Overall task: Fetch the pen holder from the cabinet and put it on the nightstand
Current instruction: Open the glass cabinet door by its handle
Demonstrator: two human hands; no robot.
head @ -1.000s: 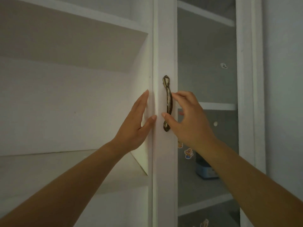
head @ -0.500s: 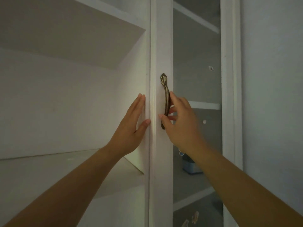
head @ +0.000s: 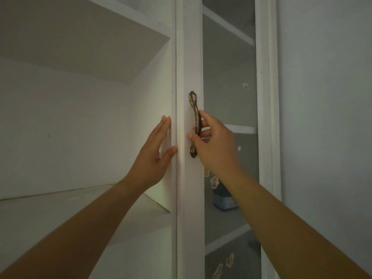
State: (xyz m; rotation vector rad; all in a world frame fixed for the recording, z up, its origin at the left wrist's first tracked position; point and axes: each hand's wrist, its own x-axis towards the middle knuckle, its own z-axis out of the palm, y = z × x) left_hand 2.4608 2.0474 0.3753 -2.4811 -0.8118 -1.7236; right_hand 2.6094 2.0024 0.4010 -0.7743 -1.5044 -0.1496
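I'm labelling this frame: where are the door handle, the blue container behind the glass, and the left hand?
door handle (head: 195, 109), head view, upper shaft.
blue container (head: 223, 201), head view, front face.
left hand (head: 154, 156), head view, back of hand.

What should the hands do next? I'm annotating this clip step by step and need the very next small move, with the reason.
Probably pull the door open. The right hand is curled around the brass handle, the left hand lies flat against the frame edge, and a blue container, possibly the pen holder, sits behind the closed glass door.
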